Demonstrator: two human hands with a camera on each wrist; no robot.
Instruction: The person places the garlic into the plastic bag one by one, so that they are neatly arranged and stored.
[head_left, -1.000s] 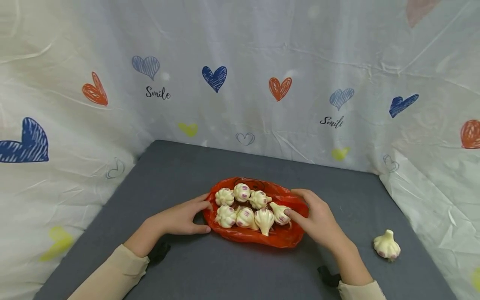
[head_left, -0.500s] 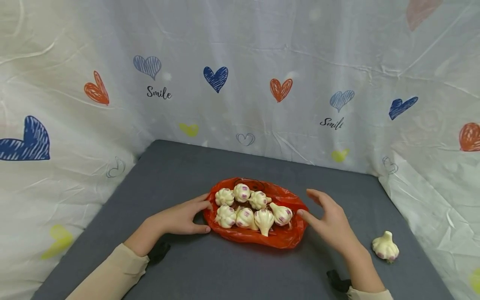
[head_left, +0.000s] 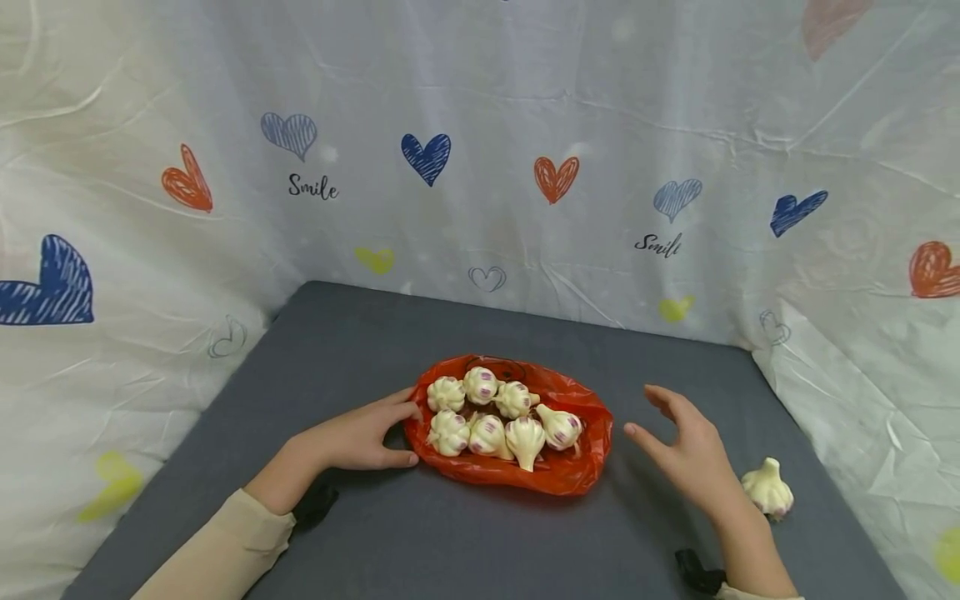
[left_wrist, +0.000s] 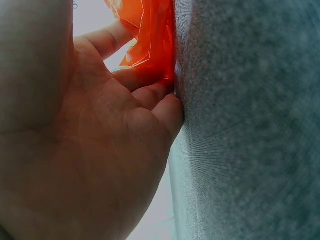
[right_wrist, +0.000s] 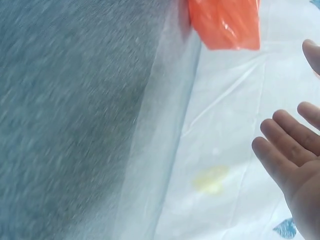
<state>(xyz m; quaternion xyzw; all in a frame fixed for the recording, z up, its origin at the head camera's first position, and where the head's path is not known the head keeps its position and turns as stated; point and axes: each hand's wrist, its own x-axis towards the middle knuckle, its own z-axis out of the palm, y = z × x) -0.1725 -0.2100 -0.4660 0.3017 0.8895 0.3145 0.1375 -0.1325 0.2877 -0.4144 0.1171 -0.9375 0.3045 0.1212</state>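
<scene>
A red plastic bag [head_left: 558,483] lies on the grey table with its mouth wide and its rim rolled down. Several white garlic bulbs with purple marks, one of them this garlic bulb [head_left: 562,427], sit inside in two rough rows. My left hand [head_left: 367,435] holds the bag's left end, fingers curled against the red plastic [left_wrist: 150,40] in the left wrist view. Right of the bag, apart from it, my right hand [head_left: 686,450] is in the air with spread fingers and nothing in them. Beside that wrist, a loose garlic bulb [head_left: 768,490] rests on the table.
The grey table [head_left: 465,542] runs back to a pale curtain [head_left: 480,100] printed with hearts and words. More curtain hangs along the left and right sides. Black straps [head_left: 697,572] with small mounts circle the wrists.
My right hand has let go of a garlic bulb at the bag's right end and moved right, away from the bag. My left hand has stayed at the bag's left end.
</scene>
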